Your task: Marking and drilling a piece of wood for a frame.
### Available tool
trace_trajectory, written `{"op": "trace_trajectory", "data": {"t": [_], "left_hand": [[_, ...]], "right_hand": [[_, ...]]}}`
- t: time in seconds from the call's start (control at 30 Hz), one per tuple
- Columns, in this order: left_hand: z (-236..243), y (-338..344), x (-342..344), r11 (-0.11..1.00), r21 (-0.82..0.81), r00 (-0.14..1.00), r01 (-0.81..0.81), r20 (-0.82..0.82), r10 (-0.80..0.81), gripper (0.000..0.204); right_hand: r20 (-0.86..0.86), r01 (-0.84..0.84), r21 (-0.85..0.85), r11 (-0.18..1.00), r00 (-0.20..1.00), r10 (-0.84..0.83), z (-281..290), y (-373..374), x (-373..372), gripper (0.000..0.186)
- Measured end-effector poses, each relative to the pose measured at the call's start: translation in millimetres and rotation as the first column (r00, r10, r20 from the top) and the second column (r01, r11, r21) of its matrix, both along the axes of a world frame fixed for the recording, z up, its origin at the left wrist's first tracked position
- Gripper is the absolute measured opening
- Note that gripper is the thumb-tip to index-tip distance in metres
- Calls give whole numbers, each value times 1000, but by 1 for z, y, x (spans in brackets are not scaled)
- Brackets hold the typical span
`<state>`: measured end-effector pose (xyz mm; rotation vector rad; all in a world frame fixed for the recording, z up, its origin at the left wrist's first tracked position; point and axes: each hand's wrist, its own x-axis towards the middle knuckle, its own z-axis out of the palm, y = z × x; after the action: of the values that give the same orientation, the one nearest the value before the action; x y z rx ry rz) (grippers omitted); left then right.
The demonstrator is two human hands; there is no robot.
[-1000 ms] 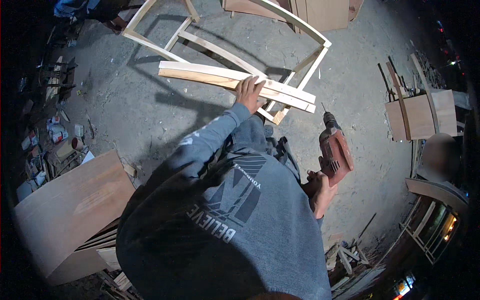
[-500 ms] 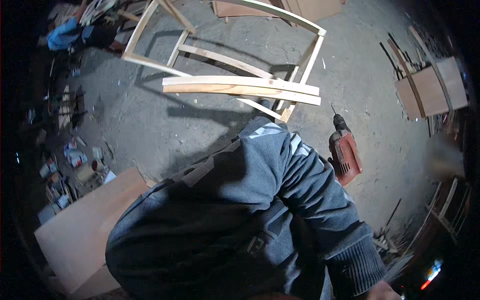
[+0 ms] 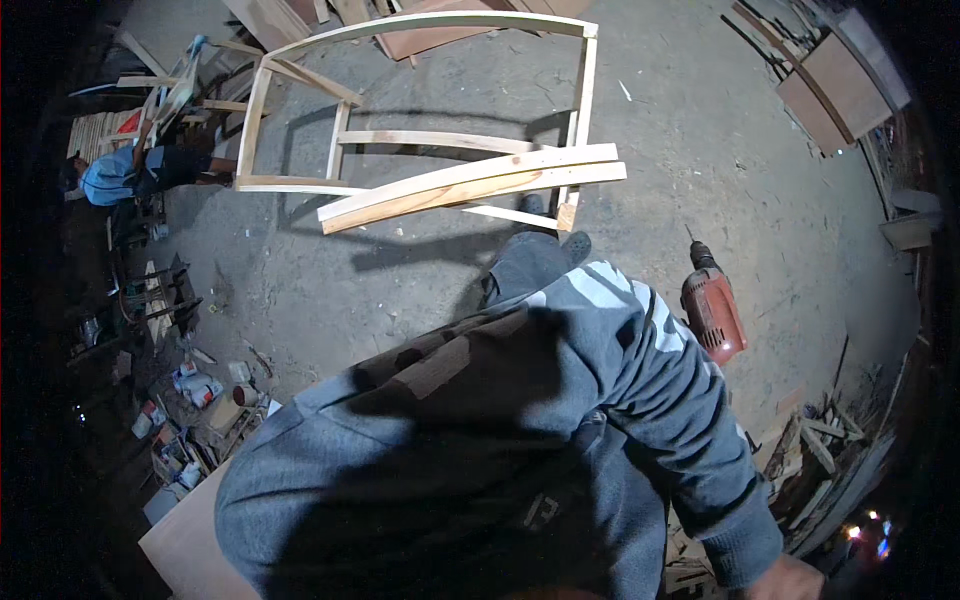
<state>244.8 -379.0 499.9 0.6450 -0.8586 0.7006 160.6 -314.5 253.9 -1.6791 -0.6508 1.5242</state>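
Observation:
My left arm crosses my body to the lower right, where my left hand (image 3: pixel 785 580) is cut off by the frame, fingers unseen. A red power drill (image 3: pixel 713 315) with a bit points forward beside that sleeve; my right hand is hidden behind the arm. Two pale curved wooden strips (image 3: pixel 450 187) lie side by side across the near part of an open wooden frame (image 3: pixel 585 70). The frame has curved rails, straight members and a small corner block (image 3: pixel 566 215). My feet are just below it, partly covered by my clothing.
Another person (image 3: pixel 115 180) in blue is among timber at the upper left. Plywood sheets (image 3: pixel 185 540) lie lower left, near cans and scraps (image 3: pixel 200 390). Boards (image 3: pixel 830 90) are stacked upper right, more sheets (image 3: pixel 430 45) at the top, and offcuts (image 3: pixel 820 440) at the lower right.
My left hand has left the curved strips and moved across to the lower right, its sleeve now covering my right hand. The view has shifted, bringing the other person further into sight.

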Motion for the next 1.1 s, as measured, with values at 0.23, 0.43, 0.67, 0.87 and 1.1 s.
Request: {"op": "trace_trajectory", "data": {"t": [0.23, 0.43, 0.67, 0.87, 1.1], "left_hand": [[-118, -4, -8, 528, 836, 914, -148, -88, 396, 107], [-348, 227, -185, 497, 704, -218, -508, -663, 716, 45], [-479, 239, -358, 261, 722, -627, 640, 294, 721, 123], [-495, 255, -325, 218, 780, -647, 587, 291, 705, 117], [-492, 262, -317, 187, 740, -605, 647, 348, 716, 93]], "right_hand": [[99, 321, -85, 943, 945, -312, -7, -57, 73, 29], [190, 352, -38, 935, 921, -339, -16, -60, 68, 12], [396, -145, -39, 989, 906, 148, 32, -11, 92, 17], [353, -438, 9, 899, 842, 407, 74, 72, 94, 27], [457, -596, -50, 801, 700, 549, 91, 142, 86, 33]]}}
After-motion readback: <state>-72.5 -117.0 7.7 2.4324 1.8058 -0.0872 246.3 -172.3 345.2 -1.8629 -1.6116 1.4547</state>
